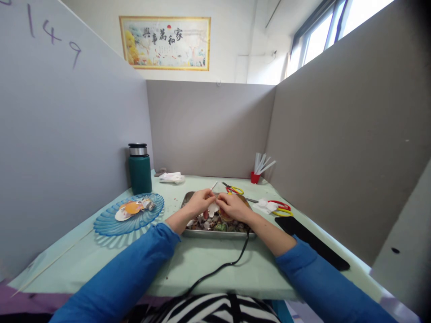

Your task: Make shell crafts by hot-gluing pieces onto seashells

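Over a metal tray, my left hand and my right hand come together with fingertips pinched. Whatever small thing they hold is too hidden to name. A thin white stick shows just beyond my left fingertips; I cannot tell whether that hand grips it. Right below the fingers is a white shell. Many small shells, mostly brown and white, fill the tray, with a green piece near its front. A black cord runs from the tray's right front toward me.
On the left stand a blue scalloped plate bearing large shells and a green bottle. Right of the tray lie yellow-red scissors, red-yellow handles, white tissue and a black slab. A red cup holds white sticks.
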Available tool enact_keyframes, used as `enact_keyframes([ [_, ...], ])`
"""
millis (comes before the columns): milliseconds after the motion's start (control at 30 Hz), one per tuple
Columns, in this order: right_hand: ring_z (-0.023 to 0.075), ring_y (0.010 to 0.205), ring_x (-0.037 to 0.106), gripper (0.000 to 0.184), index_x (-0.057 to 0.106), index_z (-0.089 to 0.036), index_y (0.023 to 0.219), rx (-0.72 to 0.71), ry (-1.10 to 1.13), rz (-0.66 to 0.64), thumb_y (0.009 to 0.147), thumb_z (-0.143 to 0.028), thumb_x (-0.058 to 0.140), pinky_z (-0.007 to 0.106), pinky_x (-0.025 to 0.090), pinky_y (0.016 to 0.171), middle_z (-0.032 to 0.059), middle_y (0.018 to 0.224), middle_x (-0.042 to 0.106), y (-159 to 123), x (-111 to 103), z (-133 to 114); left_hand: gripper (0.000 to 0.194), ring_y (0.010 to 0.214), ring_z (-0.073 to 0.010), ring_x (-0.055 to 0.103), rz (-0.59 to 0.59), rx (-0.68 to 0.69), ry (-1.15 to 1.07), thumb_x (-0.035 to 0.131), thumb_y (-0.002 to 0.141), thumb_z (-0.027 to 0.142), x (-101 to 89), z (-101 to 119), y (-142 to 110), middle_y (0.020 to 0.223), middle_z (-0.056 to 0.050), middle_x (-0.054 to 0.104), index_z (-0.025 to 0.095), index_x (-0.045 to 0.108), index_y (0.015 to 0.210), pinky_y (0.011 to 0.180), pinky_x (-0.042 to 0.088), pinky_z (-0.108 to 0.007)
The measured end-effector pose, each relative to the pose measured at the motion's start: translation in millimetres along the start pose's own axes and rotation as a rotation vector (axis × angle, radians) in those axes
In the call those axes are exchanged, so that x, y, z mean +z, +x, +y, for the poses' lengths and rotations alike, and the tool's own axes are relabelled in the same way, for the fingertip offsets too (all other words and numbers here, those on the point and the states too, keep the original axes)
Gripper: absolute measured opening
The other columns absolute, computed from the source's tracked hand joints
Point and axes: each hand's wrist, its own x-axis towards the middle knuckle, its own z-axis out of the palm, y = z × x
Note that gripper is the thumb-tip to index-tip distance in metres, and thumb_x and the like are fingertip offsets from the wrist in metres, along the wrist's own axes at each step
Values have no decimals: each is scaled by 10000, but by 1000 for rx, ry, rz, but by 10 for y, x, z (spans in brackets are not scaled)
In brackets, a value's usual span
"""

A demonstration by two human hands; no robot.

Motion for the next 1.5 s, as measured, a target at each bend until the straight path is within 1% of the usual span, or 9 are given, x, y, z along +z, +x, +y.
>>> enact_keyframes([
  [167, 106, 578, 485, 243, 542, -165, 723, 8, -6, 5, 885, -300, 421, 213, 290, 540, -5, 612, 580, 3, 5, -1, 205, 349, -75, 516, 2, 7, -1, 464, 810, 357, 6, 16, -4, 596, 30, 569, 162, 520, 832, 361, 338, -166],
  [300, 110, 593, 494, 229, 552, -167, 738, 14, -15, 11, 882, -294, 428, 217, 297, 554, -3, 626, 591, 0, -8, -14, 205, 348, -79, 519, -8, 13, 1, 467, 809, 353, 5, 17, -4, 600, 29, 563, 162, 519, 861, 343, 321, -162],
  [467, 110, 593, 491, 229, 550, -171, 736, 22, -20, 9, 882, -301, 430, 218, 297, 558, -7, 622, 587, 4, -5, -3, 178, 345, -73, 516, -10, 9, -1, 468, 811, 309, 5, 17, -3, 597, 27, 567, 154, 522, 880, 348, 316, -154],
  [633, 109, 593, 485, 241, 550, -168, 733, 6, -23, 11, 884, -310, 428, 218, 294, 559, -7, 619, 579, 8, 8, 15, 199, 341, -69, 508, -15, -2, -8, 485, 810, 339, 5, 30, -10, 587, 32, 565, 159, 523, 887, 347, 313, -153],
  [833, 106, 586, 488, 243, 543, -172, 734, 9, -8, 16, 886, -321, 426, 213, 292, 550, -9, 620, 580, 0, 14, 20, 163, 345, -82, 515, -20, 7, -14, 469, 813, 304, -1, 47, -15, 538, 44, 533, 161, 517, 877, 350, 321, -159],
  [1000, 110, 585, 485, 254, 543, -173, 731, 9, -11, 8, 889, -329, 421, 215, 296, 550, -8, 619, 576, -2, 9, 12, 169, 347, -67, 503, 0, -9, 13, 494, 804, 322, 0, 56, -19, 549, 49, 541, 165, 524, 858, 365, 331, -156],
  [1133, 111, 586, 483, 259, 544, -173, 731, 13, 1, -3, 890, -335, 419, 216, 304, 557, -5, 625, 579, -3, 5, 7, 171, 345, -64, 500, 11, -14, 24, 494, 804, 326, 2, 47, -20, 557, 47, 549, 165, 526, 853, 357, 327, -153],
  [1300, 111, 588, 479, 259, 543, -173, 720, -1, -13, 21, 890, -325, 420, 218, 296, 554, -6, 618, 573, 0, 12, 10, 166, 342, -65, 506, 7, -1, 10, 495, 806, 325, 7, 21, -4, 573, 44, 548, 165, 520, 843, 351, 324, -153],
  [1500, 107, 585, 490, 244, 545, -171, 727, 9, -14, 17, 887, -308, 422, 217, 288, 547, -9, 615, 579, 6, 3, 6, 146, 342, -79, 523, -7, 12, -22, 465, 813, 296, 14, -9, 16, 615, 31, 548, 164, 510, 856, 338, 333, -160],
])
